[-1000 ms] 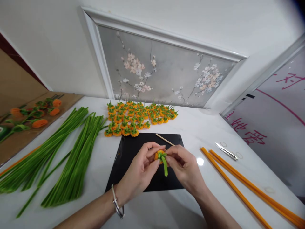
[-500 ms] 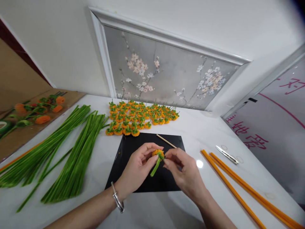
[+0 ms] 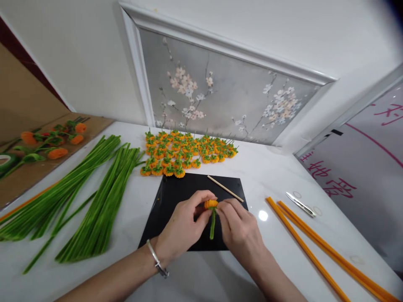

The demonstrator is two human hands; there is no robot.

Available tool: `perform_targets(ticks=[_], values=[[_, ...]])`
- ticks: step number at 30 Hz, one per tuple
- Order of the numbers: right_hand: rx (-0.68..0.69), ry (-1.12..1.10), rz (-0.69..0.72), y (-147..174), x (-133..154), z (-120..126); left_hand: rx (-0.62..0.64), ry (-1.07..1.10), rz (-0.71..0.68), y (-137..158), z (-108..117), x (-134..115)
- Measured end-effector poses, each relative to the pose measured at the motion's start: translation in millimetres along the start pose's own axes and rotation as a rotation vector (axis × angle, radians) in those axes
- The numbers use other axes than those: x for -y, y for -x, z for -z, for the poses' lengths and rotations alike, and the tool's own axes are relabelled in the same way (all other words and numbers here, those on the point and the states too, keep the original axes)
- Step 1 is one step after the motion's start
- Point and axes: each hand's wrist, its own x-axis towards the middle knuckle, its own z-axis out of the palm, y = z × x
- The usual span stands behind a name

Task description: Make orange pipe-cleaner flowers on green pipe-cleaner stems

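Over the black mat (image 3: 176,226) at the middle of the white table (image 3: 277,176), we hold a small orange pompom (image 3: 210,204) pinched between both hands, and everything turns on how its green stem (image 3: 213,224) hangs from it. Our left hand (image 3: 184,224) comes in from the left with thumb and forefinger closed around the orange ball's left side; our right hand (image 3: 237,228) comes in from the right with its fingertips shut on the spot where the green stem meets the ball. Both hands touch the piece, so neither is nearer, though the right hand's fingers sit closer to the stem. The stem's long axis runs almost straight down toward us, from the ball to a free end that hangs between the two palms just above the mat, gripped by neither hand there. A thin wooden stick (image 3: 225,188) lies slantwise on the mat's far right corner, just beyond our right fingers and apart from them. Farther back, near the wall, a cluster of finished orange-and-green pieces (image 3: 185,153) covers the table. Bundles of green pipe cleaners (image 3: 100,201) lie well off to the left, long orange pipe cleaners (image 3: 315,247) to the right, with metal tweezers (image 3: 300,204) beyond them.
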Motion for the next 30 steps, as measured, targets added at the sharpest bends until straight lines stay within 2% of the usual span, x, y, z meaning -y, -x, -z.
perform_targets(ticks=[3,7,10,14,20,26,30], values=[[0.058,0.061,0.045,-1.3,-2.3,4.5,0.017,0.089,0.072,-2.9,2.5,0.4],[0.128,-0.144,0.046,-6.2,-9.3,12.7,0.142,0.305,0.225,-9.0,10.4,-9.0],[0.152,-0.243,0.05,-8.6,-13.0,16.5,0.165,0.395,0.3,-11.5,14.4,-16.0],[0.177,-0.275,0.074,-9.3,-13.8,18.4,0.191,0.45,0.324,-12.0,16.8,-17.4],[0.258,-0.228,0.125,-7.2,-13.5,20.9,0.296,0.438,0.367,-14.5,22.9,-17.7],[0.257,-0.144,0.198,-3.8,-12.5,20.0,0.331,0.454,0.39,-15.5,24.4,-14.8],[0.225,-0.167,0.188,-4.3,-11.2,18.8,0.345,0.507,0.398,-15.1,25.9,-13.9]])
